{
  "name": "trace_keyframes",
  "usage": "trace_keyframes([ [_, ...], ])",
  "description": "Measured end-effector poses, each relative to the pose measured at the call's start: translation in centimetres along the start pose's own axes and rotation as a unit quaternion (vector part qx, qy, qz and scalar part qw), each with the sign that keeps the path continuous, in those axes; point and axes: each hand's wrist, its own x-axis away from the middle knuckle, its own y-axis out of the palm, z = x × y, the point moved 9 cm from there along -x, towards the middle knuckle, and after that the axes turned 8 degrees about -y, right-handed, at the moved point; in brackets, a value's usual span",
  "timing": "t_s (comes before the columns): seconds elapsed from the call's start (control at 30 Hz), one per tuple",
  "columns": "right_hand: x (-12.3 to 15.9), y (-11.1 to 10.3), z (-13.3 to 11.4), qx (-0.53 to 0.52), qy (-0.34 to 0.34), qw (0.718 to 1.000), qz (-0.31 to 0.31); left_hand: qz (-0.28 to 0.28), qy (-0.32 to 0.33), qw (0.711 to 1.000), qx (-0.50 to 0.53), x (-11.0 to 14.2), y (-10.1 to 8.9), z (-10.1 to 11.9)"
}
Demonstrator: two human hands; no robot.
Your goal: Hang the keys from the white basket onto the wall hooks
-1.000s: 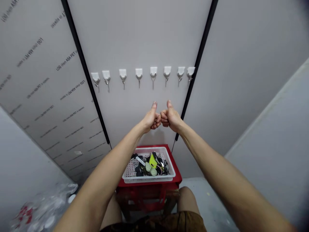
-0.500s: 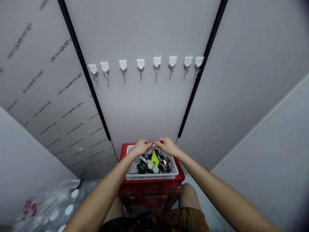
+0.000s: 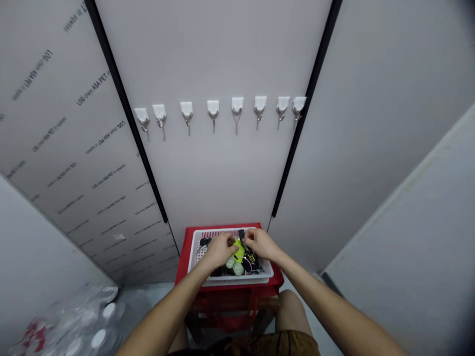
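My left hand [image 3: 221,251] reaches over a white plastic basket [image 3: 237,280], its thumb and fingers curled together at a bright yellow-green piece [image 3: 238,253]. Close by on the right, my right hand [image 3: 260,243] has its fingertips pinched beside a black strap end [image 3: 241,234]. What either pinch holds is too small to make out. Two pale green rounded charms [image 3: 236,267] lie just below the yellow-green piece. Around them is a jumble of small black and metallic items, some with a pinkish ring, partly covered by my hands.
The basket rests on a red-covered stool [image 3: 181,272] between my knees. Several white adhesive hooks [image 3: 213,108] run in a row across the pale panel ahead, between two black vertical strips [image 3: 297,128]. Plastic-wrapped bottles [image 3: 98,338] stand on the floor at lower left.
Both hands have come down and nearer from the basket's far rim into its contents, and have moved slightly apart. The camera view has shifted a little.
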Motion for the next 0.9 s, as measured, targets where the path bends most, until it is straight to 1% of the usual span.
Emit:
trace_keyframes([
  [0.1,-0.2,-1.7,-1.3,-0.124,-0.011,0.99,0.061,0.001,0.052,0.996,0.07,0.5,0.3,1.8],
  [0.17,-0.3,-3.3,-2.7,-0.166,-0.027,0.981,0.1,0.002,0.072,0.989,0.131,0.6,0.4,3.2],
  [0.2,-0.2,-4.3,-3.5,-0.17,-0.04,0.977,0.123,0.011,0.078,0.983,0.165,0.6,0.3,3.8],
  [0.3,-0.1,-8.0,-6.1,-0.143,-0.087,0.965,0.202,0.035,0.088,0.961,0.261,-0.2,-1.1,6.2],
  [0.37,0.0,-10.6,-7.6,-0.128,-0.114,0.955,0.243,0.032,0.101,0.946,0.306,-0.9,-2.4,8.1],
  [0.5,-0.1,-16.2,-10.1,-0.106,-0.163,0.93,0.31,0.038,0.124,0.93,0.343,-2.3,-5.7,12.2],
  [0.57,0.0,-19.0,-11.2,-0.081,-0.188,0.916,0.346,0.048,0.131,0.924,0.356,-3.0,-7.0,14.0],
  [0.63,0.0,-21.4,-12.0,-0.05,-0.206,0.903,0.373,0.056,0.146,0.91,0.383,-3.6,-8.0,15.8],
  [0.7,0.0,-23.6,-12.4,-0.025,-0.215,0.892,0.398,0.063,0.156,0.892,0.42,-4.2,-8.8,17.4],
  [0.77,0.0,-25.5,-12.5,-0.007,-0.213,0.88,0.425,0.06,0.145,0.877,0.455,-5.0,-9.2,18.7],
  [0.9,-0.5,-28.3,-12.7,0.027,-0.206,0.865,0.456,0.041,0.101,0.872,0.477,-6.9,-9.4,20.9],
])
